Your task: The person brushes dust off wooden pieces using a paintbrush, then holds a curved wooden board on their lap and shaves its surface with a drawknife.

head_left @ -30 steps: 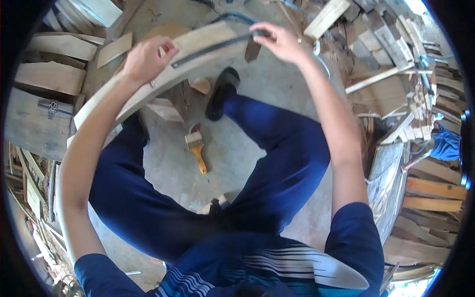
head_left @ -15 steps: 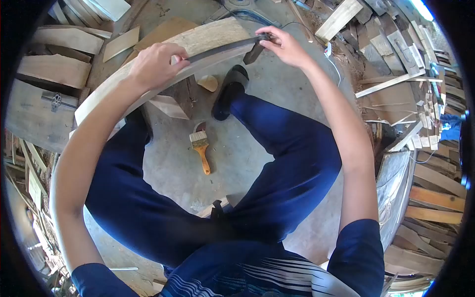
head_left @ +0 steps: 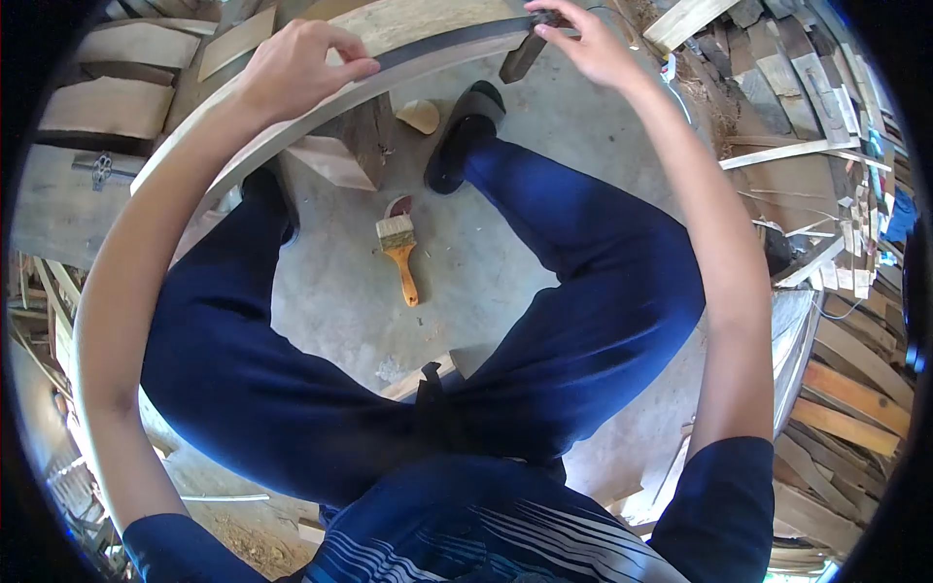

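"While both blue legs (head_left: pixel 617 209) are spread wide, what does the person's left hand (head_left: pixel 296 68) do?"

"Its thumb and finger pinch close together on the left end of a thin dark strip (head_left: pixel 452 41). The hand covers the very tip, so nobody can see that bit."

"And the right hand (head_left: pixel 593 49)?"

"Its thumb and fingers bend around the strip's other end, near the top. That end is small and dark, so its shape is hard to tell."

"Where is the strip?"

"It goes from one hand to the other, along the edge of a big curved board (head_left: pixel 418 24). It bends the same way as the board. A dark brown block (head_left: pixel 522 60) pokes out just below the right hand."

"What is on the gray floor (head_left: pixel 335 253)?"

"A paintbrush (head_left: pixel 399 255) with an orange handle lies between the legs. A pale, rounded bit of wood (head_left: pixel 418 117) sits beside a dark shoe (head_left: pixel 476 107)."

"And at the sides?"

"Wide wood pieces (head_left: pixel 112 107) are on the left. Two orange boards (head_left: pixel 855 396) lie with more wood on the right."
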Tool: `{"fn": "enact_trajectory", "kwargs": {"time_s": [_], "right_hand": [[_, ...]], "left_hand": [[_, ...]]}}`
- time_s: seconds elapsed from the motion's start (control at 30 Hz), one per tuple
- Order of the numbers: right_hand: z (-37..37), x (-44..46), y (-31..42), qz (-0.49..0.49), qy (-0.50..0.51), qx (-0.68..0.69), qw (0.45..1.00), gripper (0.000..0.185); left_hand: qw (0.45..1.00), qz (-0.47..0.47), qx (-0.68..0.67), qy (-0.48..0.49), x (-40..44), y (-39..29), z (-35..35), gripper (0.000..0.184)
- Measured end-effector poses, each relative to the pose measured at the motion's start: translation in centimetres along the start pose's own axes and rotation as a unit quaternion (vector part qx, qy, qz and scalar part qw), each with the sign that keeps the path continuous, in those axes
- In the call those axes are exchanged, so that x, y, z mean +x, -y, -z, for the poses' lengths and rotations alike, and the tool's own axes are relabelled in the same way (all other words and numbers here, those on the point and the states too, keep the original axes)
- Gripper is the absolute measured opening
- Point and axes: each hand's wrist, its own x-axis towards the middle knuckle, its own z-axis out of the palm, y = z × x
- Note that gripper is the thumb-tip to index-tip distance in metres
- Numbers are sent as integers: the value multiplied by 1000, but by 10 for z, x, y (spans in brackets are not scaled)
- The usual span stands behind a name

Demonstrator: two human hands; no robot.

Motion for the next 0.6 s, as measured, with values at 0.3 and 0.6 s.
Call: {"fn": "enact_trajectory", "kwargs": {"time_s": [0.3,0.6], "right_hand": [[-4,-2,5,1,-7,-3,1000,36],[-4,0,3,-27,3,10,1000,37]], "left_hand": [[997,62,30,21,-2,-4,2,41],[997,73,-8,34,1,4,-2,41]]}}
